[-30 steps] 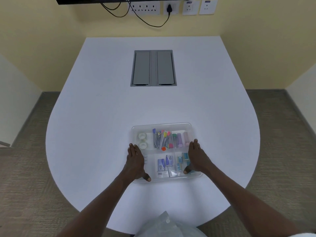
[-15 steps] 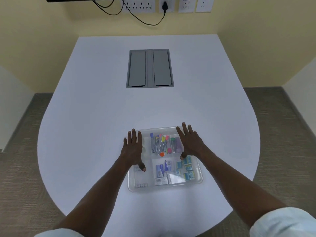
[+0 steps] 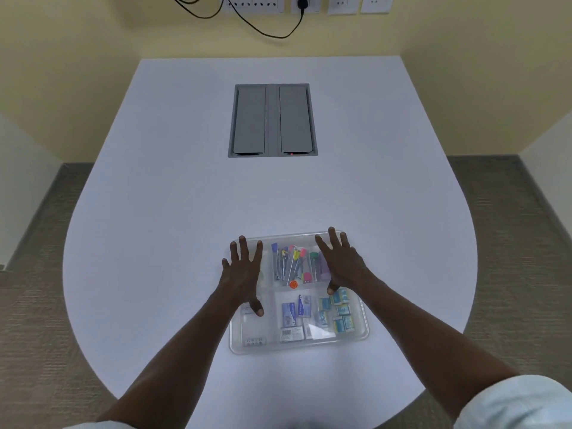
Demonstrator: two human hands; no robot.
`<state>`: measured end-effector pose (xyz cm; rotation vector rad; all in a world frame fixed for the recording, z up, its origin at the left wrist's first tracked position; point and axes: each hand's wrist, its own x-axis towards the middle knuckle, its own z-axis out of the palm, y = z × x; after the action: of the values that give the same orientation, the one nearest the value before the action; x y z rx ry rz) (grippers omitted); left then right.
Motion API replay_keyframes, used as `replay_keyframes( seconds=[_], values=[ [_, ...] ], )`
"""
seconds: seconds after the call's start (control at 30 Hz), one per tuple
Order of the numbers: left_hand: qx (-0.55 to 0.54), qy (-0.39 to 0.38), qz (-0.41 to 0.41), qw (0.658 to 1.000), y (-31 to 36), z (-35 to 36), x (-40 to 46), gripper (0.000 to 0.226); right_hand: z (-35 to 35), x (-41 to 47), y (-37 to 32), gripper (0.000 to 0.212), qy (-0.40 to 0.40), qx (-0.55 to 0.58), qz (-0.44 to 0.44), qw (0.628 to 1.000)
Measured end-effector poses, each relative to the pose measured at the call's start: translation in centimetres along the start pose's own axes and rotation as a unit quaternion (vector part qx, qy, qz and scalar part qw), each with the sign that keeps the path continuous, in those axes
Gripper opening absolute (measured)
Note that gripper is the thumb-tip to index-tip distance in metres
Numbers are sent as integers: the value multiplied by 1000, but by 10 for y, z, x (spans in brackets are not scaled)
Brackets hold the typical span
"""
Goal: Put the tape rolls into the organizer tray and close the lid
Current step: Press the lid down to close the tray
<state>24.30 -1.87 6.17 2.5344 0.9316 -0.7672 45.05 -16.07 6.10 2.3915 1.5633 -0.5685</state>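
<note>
A clear plastic organizer tray (image 3: 362, 331) lies near the front of the white table with its clear lid on top. Through the lid I see coloured pens, small blue packets and white boxes in separate compartments. My left hand (image 3: 243, 270) lies flat, fingers spread, on the lid's far left part. It covers the compartment where the tape rolls lie; only a pale edge of one tape roll (image 3: 262, 276) shows beside it. My right hand (image 3: 342, 264) rests flat, fingers spread, on the lid's far right part. Neither hand grips anything.
The white table (image 3: 173, 218) has a rounded front edge. A grey double-flap cable box (image 3: 272, 120) is set into its middle. Wall sockets (image 3: 252, 3) and a black cable hang on the yellow wall behind. Carpet lies on both sides.
Both hands have moved from the tray's near side edges onto the far half of the lid, now flat with fingers spread. The view has shifted closer to the table.
</note>
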Motion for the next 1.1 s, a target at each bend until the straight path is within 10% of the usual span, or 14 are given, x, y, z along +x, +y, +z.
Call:
replay_keyframes(
  seconds=[0.7, 1.1],
  values=[
    [19, 7, 17, 1000, 5, 2, 2, 161, 7, -1, 3, 140, 9, 34, 19, 999],
    [-79, 120, -23, 989, -3, 26, -40, 124, 7, -30, -7, 100, 11, 101, 13, 995]
  ],
)
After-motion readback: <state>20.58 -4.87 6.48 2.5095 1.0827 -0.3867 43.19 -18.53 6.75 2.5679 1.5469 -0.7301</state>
